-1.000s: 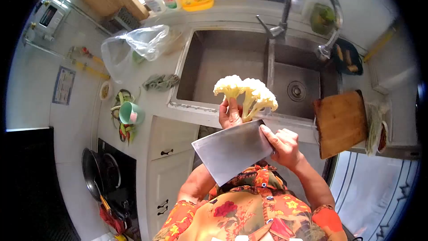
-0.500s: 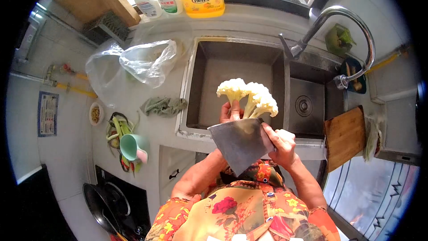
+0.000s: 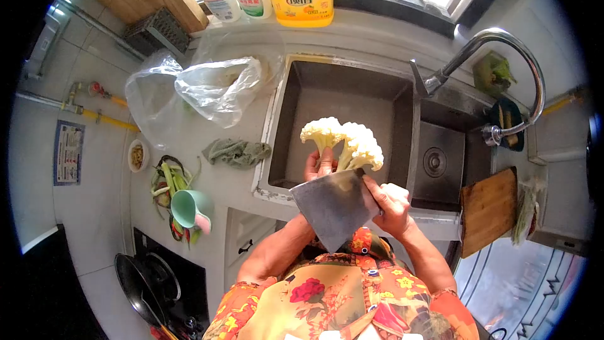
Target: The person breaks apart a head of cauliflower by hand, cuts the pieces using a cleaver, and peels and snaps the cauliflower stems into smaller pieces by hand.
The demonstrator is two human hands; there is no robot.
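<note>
In the head view, the left hand [image 3: 319, 162] pinches a cream-white, branching cauliflower piece [image 3: 360, 148] by its stems, heads up, in front of the large basin of a two-basin grey metal sink [image 3: 352, 97]. The right hand [image 3: 391, 206] grasps a broad, grey metal cleaver [image 3: 336, 204], its flat face slanting down toward the body and its upper edge at the stem bases. The handle is hidden, and I cannot tell whether that edge is in the stem or only against it.

The step in hand looks like cutting the stems, with both hands raised in the air. A next stroke would call for a steady left grip, fingers clear of the edge, and a short, controlled push of the blade.

To the left, a crumpled grey-green cloth [image 3: 236, 152] lies on the white surface [image 3: 217, 176], near the sink's rim.
</note>
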